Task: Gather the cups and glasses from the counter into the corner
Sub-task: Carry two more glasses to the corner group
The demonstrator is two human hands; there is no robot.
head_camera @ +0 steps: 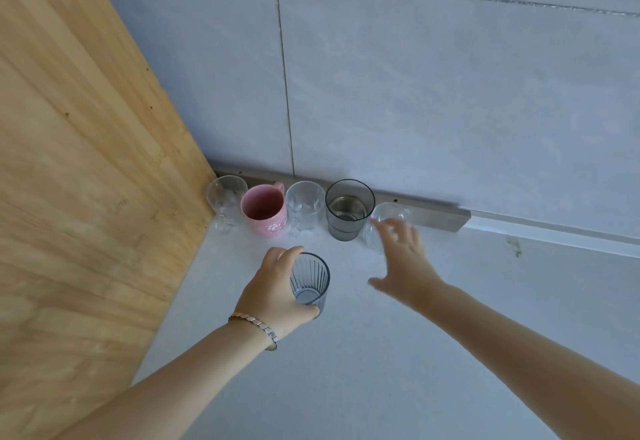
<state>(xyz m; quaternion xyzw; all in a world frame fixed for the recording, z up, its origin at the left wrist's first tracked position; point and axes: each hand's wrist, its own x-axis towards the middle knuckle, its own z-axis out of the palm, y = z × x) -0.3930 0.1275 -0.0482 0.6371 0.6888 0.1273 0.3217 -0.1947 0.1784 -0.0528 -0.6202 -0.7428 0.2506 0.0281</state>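
A row stands against the back wall in the corner: a clear glass (225, 201), a pink mug (265, 211), a second clear glass (304, 204), a dark smoky tumbler (349, 209) and a third clear glass (388, 217). My left hand (277, 289) grips a ribbed blue-grey glass (311, 282) standing on the white counter (398, 353) in front of the row. My right hand (403, 259) hovers with fingers spread just in front of the rightmost clear glass, partly hiding it and holding nothing.
A tall wooden panel (86, 179) closes the corner on the left. A grey tiled wall (433, 93) with a metal strip (440, 215) along its base runs behind the row. The counter stretches to the right and toward me.
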